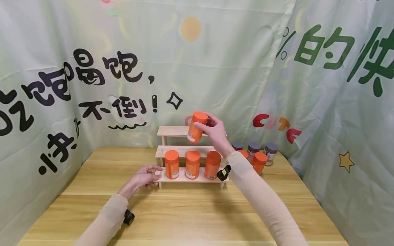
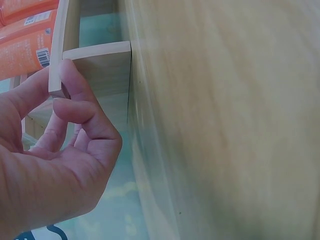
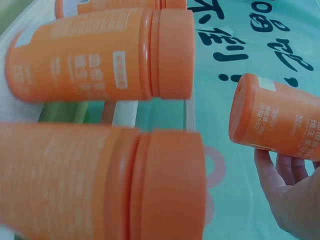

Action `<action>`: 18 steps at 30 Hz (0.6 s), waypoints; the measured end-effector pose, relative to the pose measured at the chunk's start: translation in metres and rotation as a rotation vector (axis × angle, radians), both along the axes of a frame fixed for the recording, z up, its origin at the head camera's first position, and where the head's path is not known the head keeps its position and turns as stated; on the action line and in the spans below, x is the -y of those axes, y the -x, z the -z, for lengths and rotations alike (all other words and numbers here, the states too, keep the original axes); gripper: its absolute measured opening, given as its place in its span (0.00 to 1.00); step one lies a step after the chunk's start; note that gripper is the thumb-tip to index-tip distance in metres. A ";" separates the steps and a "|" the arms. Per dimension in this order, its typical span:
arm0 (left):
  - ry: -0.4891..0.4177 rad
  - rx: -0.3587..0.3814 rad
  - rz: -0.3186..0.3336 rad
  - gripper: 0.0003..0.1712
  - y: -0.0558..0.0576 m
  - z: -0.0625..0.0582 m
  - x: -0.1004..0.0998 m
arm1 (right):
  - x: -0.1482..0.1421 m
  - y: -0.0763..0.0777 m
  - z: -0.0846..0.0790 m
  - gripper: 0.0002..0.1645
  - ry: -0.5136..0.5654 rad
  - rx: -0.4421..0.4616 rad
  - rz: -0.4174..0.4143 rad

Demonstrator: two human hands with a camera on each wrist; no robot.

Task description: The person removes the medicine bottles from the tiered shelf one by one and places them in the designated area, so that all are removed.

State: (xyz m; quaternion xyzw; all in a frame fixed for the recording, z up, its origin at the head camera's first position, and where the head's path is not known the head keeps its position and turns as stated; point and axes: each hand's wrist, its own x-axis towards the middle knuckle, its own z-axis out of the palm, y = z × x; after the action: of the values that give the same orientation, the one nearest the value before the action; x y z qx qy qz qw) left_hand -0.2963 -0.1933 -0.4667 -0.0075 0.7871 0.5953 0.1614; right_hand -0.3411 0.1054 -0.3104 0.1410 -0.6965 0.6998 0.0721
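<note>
A three-tier wooden rack [image 1: 191,152] stands on the table, with three orange bottles [image 1: 192,165] upright on its lowest shelf. My right hand [image 1: 216,131] grips another orange bottle [image 1: 197,127], tilted, in front of the top shelf. In the right wrist view that held bottle [image 3: 277,117] shows its base and printed label, clear of the bottles [image 3: 100,55] on the shelf. At the rack's left end my left hand [image 1: 144,177] holds the bottom shelf. The left wrist view shows thumb and fingers of this hand [image 2: 65,145] pinching the shelf board's end [image 2: 59,50].
Behind my right forearm, at the table's back right, stand several bottles: orange ones [image 1: 260,163] in front and dark-capped ones [image 1: 271,153] behind. A printed pale green curtain [image 1: 215,68] hangs along the back and sides of the wooden table [image 1: 172,215].
</note>
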 end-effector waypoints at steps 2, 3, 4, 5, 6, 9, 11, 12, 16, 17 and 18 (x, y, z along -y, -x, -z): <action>0.002 0.003 -0.001 0.22 0.000 0.000 0.000 | -0.005 -0.002 0.000 0.32 -0.005 0.006 0.009; 0.002 0.004 -0.001 0.22 0.000 0.000 0.000 | -0.008 -0.002 0.000 0.32 -0.007 0.007 0.013; 0.001 0.005 -0.001 0.22 0.000 0.000 0.000 | -0.010 -0.003 -0.001 0.33 -0.006 0.009 0.016; 0.000 0.006 -0.002 0.22 0.000 -0.001 0.000 | -0.012 -0.003 -0.001 0.33 -0.007 0.011 0.020; -0.002 0.007 -0.004 0.22 0.000 -0.001 0.000 | -0.014 -0.004 0.000 0.34 -0.010 0.012 0.024; -0.005 0.001 0.003 0.22 -0.002 -0.001 0.000 | -0.021 -0.007 0.001 0.34 -0.014 0.004 0.025; -0.007 0.001 0.008 0.23 -0.002 0.000 0.000 | -0.028 -0.010 0.001 0.34 -0.024 -0.001 0.029; -0.007 -0.001 0.013 0.23 -0.002 0.000 0.000 | -0.031 -0.012 0.002 0.34 -0.030 -0.005 0.029; -0.013 -0.002 0.020 0.24 -0.002 0.001 0.001 | -0.046 -0.018 0.002 0.34 -0.046 -0.024 0.038; -0.015 -0.004 0.019 0.24 -0.001 0.000 0.001 | -0.050 -0.019 0.001 0.34 -0.052 -0.030 0.044; -0.017 -0.004 0.015 0.24 -0.001 0.000 0.001 | -0.053 -0.020 0.001 0.34 -0.057 -0.033 0.050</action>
State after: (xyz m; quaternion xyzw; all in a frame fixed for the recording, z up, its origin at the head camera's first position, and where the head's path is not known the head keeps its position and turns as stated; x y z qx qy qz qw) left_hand -0.2953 -0.1943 -0.4667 0.0012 0.7823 0.6008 0.1644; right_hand -0.3213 0.1586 -0.3110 0.1372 -0.7182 0.6752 0.0971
